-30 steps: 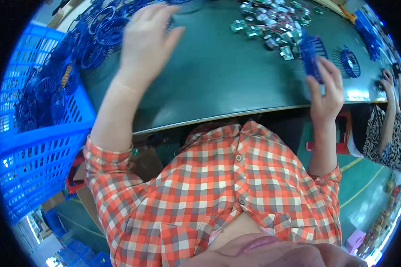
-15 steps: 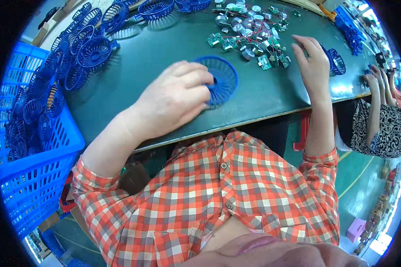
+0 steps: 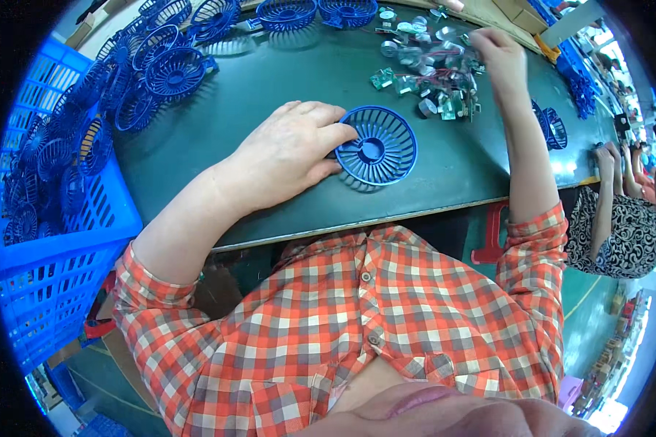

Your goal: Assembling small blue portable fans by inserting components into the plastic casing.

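My left hand grips a round blue plastic fan cover by its left edge. The cover rests on the green table, its slotted ribs and central disc facing up. At the right end of a pile of small silver motors and green circuit boards, joined by red wires, is my right hand. Its fingers are curled together, and whatever is between them is hidden.
More blue fan covers line the table's far left and back. A blue basket full of them stands at left. Two covers and a dark blue heap lie right. Another person's hands are at the far right.
My right hand has moved up to the pile's right end, and its spread fingers have curled in. The fan cover in my left hand shows more fully, and the whole view has shifted slightly.
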### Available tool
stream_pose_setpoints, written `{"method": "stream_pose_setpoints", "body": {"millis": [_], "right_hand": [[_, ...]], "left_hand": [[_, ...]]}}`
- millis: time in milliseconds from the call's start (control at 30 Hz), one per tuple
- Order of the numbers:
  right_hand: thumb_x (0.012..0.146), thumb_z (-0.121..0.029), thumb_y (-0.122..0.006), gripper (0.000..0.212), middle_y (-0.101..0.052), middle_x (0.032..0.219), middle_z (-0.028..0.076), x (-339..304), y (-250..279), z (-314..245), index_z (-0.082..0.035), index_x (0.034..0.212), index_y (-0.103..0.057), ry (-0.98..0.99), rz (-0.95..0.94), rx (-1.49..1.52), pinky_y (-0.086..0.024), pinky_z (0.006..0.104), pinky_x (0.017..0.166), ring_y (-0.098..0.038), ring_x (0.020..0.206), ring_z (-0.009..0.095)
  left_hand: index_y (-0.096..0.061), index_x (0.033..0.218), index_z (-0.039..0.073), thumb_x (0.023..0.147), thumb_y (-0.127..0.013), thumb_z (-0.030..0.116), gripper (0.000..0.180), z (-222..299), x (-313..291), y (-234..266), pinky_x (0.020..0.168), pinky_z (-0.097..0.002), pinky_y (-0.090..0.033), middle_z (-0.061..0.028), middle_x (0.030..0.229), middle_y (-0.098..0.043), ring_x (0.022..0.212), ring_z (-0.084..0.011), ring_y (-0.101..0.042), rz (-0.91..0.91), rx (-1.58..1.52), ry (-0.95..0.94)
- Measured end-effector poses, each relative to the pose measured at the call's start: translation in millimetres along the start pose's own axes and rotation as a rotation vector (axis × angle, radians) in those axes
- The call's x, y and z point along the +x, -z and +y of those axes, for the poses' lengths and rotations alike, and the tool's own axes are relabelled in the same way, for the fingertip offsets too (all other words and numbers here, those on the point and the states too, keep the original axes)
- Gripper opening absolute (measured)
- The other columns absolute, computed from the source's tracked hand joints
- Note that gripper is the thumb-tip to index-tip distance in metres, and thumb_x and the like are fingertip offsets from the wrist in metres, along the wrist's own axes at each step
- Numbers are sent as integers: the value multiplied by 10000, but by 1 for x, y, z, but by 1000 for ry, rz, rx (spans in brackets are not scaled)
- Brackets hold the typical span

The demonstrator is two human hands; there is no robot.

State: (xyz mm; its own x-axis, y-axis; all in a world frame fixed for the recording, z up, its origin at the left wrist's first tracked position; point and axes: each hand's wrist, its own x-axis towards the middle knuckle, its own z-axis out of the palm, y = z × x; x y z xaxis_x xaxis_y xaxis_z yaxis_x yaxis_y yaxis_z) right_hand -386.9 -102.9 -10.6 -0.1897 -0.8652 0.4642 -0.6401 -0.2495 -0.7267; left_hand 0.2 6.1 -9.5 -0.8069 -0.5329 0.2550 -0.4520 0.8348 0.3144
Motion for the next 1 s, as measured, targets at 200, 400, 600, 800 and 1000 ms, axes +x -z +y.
{"method": "stream_pose_setpoints", "body": {"millis": [200,400,600,800,1000], "right_hand": [[908,-164,-680,137,-602,756,-53,-24,20,-12,-49,948,-744,-16,84,-25,-392,222,610,-493,670,50],[904,-162,-696,160,-605,741,-40,-13,32,7,-23,967,-746,3,367,361,-389,215,601,-502,664,46],[930,-168,-683,148,-584,716,-26,-11,29,7,-25,952,-715,7,315,334,-401,234,615,-500,651,74],[939,-144,-645,160,-642,790,-1,-18,26,-18,8,946,-697,175,381,183,-452,235,673,-554,727,71],[960,-125,-619,149,-669,860,46,-62,27,-58,8,954,-685,349,467,-9,-499,269,768,-622,801,114]], "left_hand": [[-648,1156,75,867,-699,143,301,1,-1,-2,1027,-430,-443,-123,1214,-627,1188,-307,-569,-10,-34,-47],[-665,1118,70,869,-695,141,260,3,3,1,998,-426,-469,-126,1175,-644,1150,-311,-593,-24,-66,-93],[-669,1099,77,866,-693,136,242,4,1,0,963,-422,-487,-124,1145,-655,1109,-312,-611,14,-47,-150],[-665,1073,78,868,-688,133,213,4,-1,0,948,-419,-493,-120,1130,-658,1076,-307,-620,52,-37,-206],[-660,1061,79,863,-691,121,205,7,-2,3,918,-406,-508,-111,1100,-666,1046,-296,-631,40,-112,-293]]}}
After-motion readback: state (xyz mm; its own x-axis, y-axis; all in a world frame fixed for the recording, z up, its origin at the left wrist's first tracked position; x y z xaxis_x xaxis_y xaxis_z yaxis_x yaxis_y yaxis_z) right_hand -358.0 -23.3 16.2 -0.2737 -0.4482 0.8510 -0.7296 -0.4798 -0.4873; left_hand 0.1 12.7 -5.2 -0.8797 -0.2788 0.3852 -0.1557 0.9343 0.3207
